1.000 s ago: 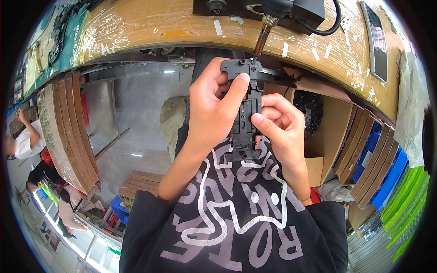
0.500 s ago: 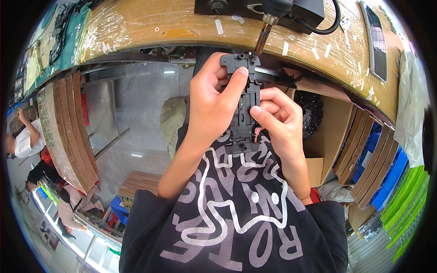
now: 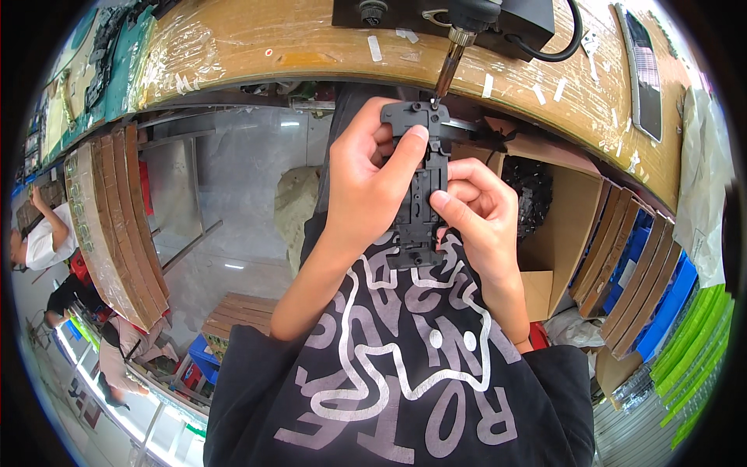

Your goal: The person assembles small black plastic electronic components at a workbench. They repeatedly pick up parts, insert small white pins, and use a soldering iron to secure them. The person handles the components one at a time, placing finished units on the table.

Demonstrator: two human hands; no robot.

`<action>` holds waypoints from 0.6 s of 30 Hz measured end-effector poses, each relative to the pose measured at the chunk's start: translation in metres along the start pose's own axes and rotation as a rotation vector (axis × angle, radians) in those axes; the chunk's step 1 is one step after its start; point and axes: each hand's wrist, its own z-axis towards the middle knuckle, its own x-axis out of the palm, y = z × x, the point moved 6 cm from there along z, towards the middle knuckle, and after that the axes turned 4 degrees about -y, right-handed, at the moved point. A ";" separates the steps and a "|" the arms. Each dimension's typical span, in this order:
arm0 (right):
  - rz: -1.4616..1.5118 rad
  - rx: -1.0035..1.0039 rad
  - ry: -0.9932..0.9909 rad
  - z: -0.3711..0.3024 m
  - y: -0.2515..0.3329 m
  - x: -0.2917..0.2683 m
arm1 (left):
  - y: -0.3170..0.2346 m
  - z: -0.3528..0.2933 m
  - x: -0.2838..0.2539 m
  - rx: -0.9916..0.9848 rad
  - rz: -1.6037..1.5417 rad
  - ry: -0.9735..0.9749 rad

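A long black plastic part [image 3: 420,194] is held upright in front of me, just below the wooden bench edge [image 3: 257,47]. My left hand [image 3: 366,187] grips its upper half, with the index finger across the top. My right hand [image 3: 478,218] holds its lower right side, thumb pressed on the middle. A metal screwdriver bit [image 3: 445,74] hangs from a black tool on the bench, and its tip touches the part's top edge.
An open cardboard box [image 3: 560,210] with several black parts stands at my right. Stacked cardboard sheets [image 3: 109,226] lean at the left, more with blue and green crates [image 3: 685,311] at the right. A phone [image 3: 646,62] lies on the bench. Another person [image 3: 39,241] works far left.
Both hands have lifted the black part slightly toward the screwdriver bit; its top now meets the bit's tip. The grip of both hands is unchanged.
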 end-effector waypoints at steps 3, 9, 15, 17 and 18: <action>-0.013 0.002 0.000 -0.002 -0.003 -0.002 | 0.005 -0.002 0.000 -0.051 -0.021 0.001; -0.013 0.005 0.001 -0.002 -0.002 -0.002 | 0.001 -0.003 0.001 -0.039 -0.007 -0.016; -0.004 -0.017 0.019 -0.002 0.000 0.000 | -0.003 -0.003 0.000 -0.029 -0.013 -0.021; 0.013 -0.021 0.018 -0.002 0.001 0.000 | -0.003 -0.004 0.001 -0.018 -0.003 -0.021; 0.016 -0.026 0.019 -0.002 0.001 0.000 | -0.003 -0.004 0.001 -0.012 0.001 -0.021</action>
